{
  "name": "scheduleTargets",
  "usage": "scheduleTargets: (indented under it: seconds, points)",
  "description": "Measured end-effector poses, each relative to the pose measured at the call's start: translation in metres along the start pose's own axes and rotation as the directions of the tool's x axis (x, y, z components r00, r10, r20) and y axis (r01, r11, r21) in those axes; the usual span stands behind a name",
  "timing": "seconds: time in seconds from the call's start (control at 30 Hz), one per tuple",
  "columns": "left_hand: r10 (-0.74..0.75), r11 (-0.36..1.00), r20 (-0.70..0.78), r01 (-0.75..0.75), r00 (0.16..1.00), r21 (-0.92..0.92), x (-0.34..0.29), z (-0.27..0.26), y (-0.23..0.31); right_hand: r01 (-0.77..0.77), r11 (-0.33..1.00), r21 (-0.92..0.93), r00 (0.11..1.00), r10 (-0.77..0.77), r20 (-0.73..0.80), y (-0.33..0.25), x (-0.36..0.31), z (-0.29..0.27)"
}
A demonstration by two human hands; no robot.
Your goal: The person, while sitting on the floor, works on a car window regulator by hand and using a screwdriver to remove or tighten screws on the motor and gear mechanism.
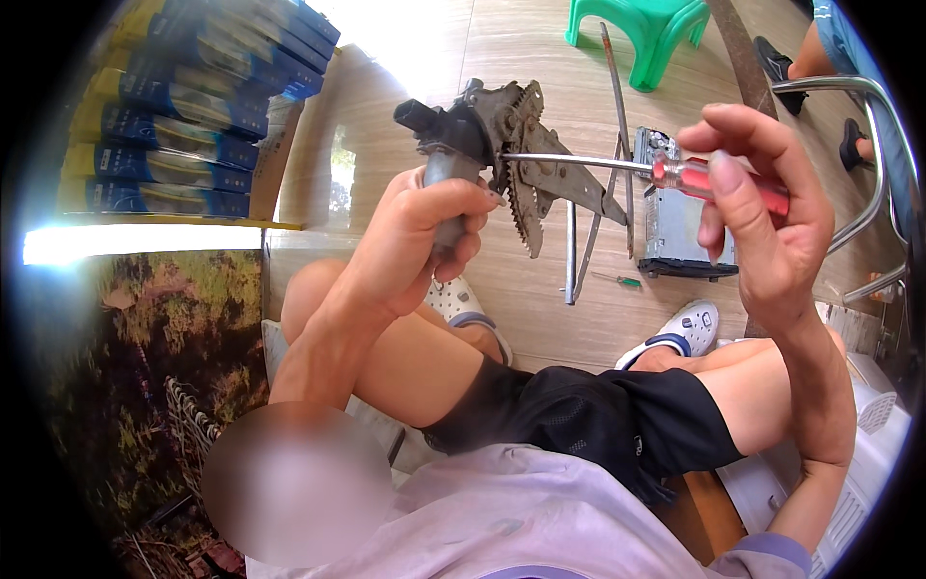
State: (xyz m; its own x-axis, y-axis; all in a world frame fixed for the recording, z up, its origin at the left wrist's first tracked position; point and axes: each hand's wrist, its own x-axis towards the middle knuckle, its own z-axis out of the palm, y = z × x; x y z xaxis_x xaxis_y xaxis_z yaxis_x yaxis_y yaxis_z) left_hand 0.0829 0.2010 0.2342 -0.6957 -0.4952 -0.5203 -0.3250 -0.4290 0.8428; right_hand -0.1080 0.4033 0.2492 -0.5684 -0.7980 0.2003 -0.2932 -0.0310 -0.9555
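My left hand [410,227] is wrapped round the grey cylinder of an electric motor [451,168] with a black connector end. Fixed to the motor is a worn metal window-regulator mechanism [569,179] with a curved toothed gear edge. In my right hand [776,217] is a screwdriver [588,161] with a red and see-through handle, held between thumb and fingers. Its long shank runs level to the left, and the tip meets the mechanism beside the motor. Whether the tip sits in a screw is too small to tell.
Metal rods [617,145] lie on the tiled floor beside a grey metal box-shaped device [683,227] and a small green-handled screwdriver [627,281]. Beyond them stands a green plastic stool [641,24]. Blue and yellow boxes [174,154] are stacked at left; a chrome chair frame [878,145] and another person's legs [820,48] are at right.
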Motion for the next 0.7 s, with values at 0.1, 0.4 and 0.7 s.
scheduleTargets:
  seconds: [0.1,0.4,0.7]
  points:
    - [0.003,1.0,0.008,-0.003,1.0,0.006,0.001,0.002,0.001,0.405,0.901,-0.154,0.914,-0.402,0.049,0.023,0.008,-0.006]
    - [-0.005,0.999,0.0,0.005,1.0,-0.039,0.002,0.0,0.001,0.292,0.946,-0.138,0.955,-0.297,-0.016,0.021,0.006,-0.001]
    - [-0.007,1.0,0.0,0.007,1.0,-0.028,0.002,-0.001,0.002,0.088,0.993,-0.077,0.995,-0.091,-0.032,0.015,0.003,-0.002]
